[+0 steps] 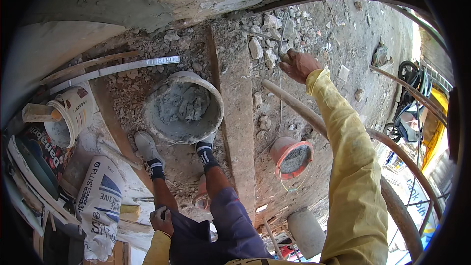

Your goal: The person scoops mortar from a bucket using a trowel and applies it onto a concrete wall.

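The trowel (270, 37) seemingly points lengthwise to upper left.

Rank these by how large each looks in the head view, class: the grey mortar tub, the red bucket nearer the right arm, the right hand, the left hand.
1. Grey mortar tub
2. Red bucket
3. Right hand
4. Left hand, probably looking smaller only through distance or pose
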Action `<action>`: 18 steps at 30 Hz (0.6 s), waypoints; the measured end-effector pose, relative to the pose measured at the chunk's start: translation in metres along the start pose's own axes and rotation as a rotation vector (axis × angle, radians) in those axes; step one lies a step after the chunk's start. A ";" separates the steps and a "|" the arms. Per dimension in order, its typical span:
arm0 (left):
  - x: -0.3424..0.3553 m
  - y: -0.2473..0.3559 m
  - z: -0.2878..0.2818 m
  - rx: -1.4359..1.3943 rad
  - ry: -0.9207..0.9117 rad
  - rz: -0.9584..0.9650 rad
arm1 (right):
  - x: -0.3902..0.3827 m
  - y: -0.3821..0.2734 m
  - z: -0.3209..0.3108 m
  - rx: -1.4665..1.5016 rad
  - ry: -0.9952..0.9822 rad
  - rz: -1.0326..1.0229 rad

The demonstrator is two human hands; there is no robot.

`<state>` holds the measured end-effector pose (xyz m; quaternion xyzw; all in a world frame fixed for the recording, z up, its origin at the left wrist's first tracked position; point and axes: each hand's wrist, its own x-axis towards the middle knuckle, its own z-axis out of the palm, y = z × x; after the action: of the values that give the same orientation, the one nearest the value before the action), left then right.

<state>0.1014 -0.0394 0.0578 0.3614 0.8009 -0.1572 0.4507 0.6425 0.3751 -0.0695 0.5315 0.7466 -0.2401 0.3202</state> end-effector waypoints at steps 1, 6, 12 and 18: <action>-0.001 -0.002 -0.002 0.005 0.003 -0.006 | 0.004 -0.020 -0.004 -0.024 0.016 -0.070; -0.001 -0.001 0.000 0.013 0.021 0.018 | 0.041 -0.066 -0.038 0.240 -0.029 0.132; 0.000 -0.005 0.002 -0.014 0.017 0.032 | 0.050 -0.063 -0.049 0.187 0.039 0.189; -0.002 -0.014 0.006 -0.064 0.038 0.037 | 0.040 -0.059 -0.056 0.091 0.054 0.186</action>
<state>0.0953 -0.0535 0.0557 0.3642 0.8072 -0.1162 0.4497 0.5652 0.4209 -0.0603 0.6189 0.6906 -0.2283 0.2965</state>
